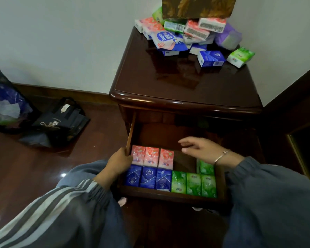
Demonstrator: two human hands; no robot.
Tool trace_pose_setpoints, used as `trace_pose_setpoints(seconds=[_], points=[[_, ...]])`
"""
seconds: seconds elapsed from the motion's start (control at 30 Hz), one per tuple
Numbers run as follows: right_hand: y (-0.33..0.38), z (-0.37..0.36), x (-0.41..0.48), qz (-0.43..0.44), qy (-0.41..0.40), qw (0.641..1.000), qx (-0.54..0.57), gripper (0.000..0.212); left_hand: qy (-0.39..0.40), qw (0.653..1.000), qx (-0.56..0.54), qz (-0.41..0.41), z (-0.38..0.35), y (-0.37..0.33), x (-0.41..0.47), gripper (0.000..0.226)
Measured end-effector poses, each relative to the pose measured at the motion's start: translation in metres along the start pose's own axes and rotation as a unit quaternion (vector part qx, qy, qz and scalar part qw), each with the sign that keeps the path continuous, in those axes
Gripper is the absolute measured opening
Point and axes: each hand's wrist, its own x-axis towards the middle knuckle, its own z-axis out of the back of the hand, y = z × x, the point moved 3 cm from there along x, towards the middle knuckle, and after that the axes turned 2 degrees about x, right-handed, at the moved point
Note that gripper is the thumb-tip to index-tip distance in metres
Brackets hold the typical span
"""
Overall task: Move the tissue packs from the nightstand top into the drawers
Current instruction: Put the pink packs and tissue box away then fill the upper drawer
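A: Where were the tissue packs?

B: Mostly heaped at the back edge of the nightstand top, with a patterned box resting on the heap. The open drawer held three pink packs along its back-left, three blue packs at the front-left corner, and green packs at the front-right (one more green sat behind them, partly hidden by the sleeve).

A: And the hands?

B: The left hand had its grip curled round the drawer's left wall. The right hand hovered over the drawer's back, fingers apart, holding nothing.

A: What could go wrong?

B: I'd judge the heap the hazard. Pulling a pack from under the box could tip the box or send loose packs sliding off the right edge, where a green one sat close. A careless drop could also knock the neat rows askew.
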Motion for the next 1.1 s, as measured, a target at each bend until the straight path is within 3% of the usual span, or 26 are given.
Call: trace_pose_setpoints(seconds=[0.07, 0.17, 0.23, 0.3, 0.43, 0.57, 0.7, 0.83, 0.93, 1.0, 1.1], points=[[0.017, 0.034, -0.031, 0.072, -0.066, 0.995, 0.034, 0.028, -0.009, 1.0, 0.002, -0.005, 0.004, -0.001, -0.004, 0.021], [0.027, 0.086, -0.059, 0.147, -0.266, 0.953, -0.003, 0.022, -0.047, 0.999, -0.006, -0.025, 0.017, -0.008, -0.01, 0.024], [0.023, 0.115, -0.06, 0.133, -0.389, 0.909, -0.067, 0.024, -0.046, 0.997, -0.038, -0.043, 0.031, -0.02, -0.016, 0.028], [0.014, 0.138, -0.047, 0.071, -0.443, 0.888, -0.099, 0.031, -0.022, 0.996, -0.052, -0.064, 0.05, -0.036, -0.022, 0.026], [-0.002, 0.151, -0.001, -0.069, -0.395, 0.905, -0.141, 0.057, 0.028, 0.991, -0.047, -0.119, 0.095, -0.07, -0.042, 0.013], [-0.003, 0.151, 0.034, -0.154, -0.328, 0.909, -0.208, 0.061, 0.0, 0.981, -0.088, -0.173, 0.127, -0.109, -0.05, 0.015], [-0.006, 0.162, 0.041, -0.134, -0.343, 0.899, -0.237, 0.063, -0.056, 0.97, -0.083, -0.222, 0.136, -0.156, -0.038, 0.012], [-0.005, 0.179, 0.036, -0.065, -0.473, 0.861, -0.177, 0.057, -0.147, 0.949, -0.028, -0.278, 0.136, -0.205, -0.011, 0.017], [-0.002, 0.197, 0.038, -0.057, -0.548, 0.82, -0.156, 0.067, -0.21, 0.928, -0.048, -0.305, 0.142, -0.24, 0.008, 0.024], [-0.002, 0.206, 0.047, -0.069, -0.553, 0.812, -0.172, 0.08, -0.248, 0.913, -0.042, -0.321, 0.149, -0.261, 0.021, 0.032], [-0.007, 0.211, 0.066, -0.091, -0.521, 0.831, -0.176, 0.091, -0.294, 0.89, 0.01, -0.348, 0.159, -0.29, 0.043, 0.046]])
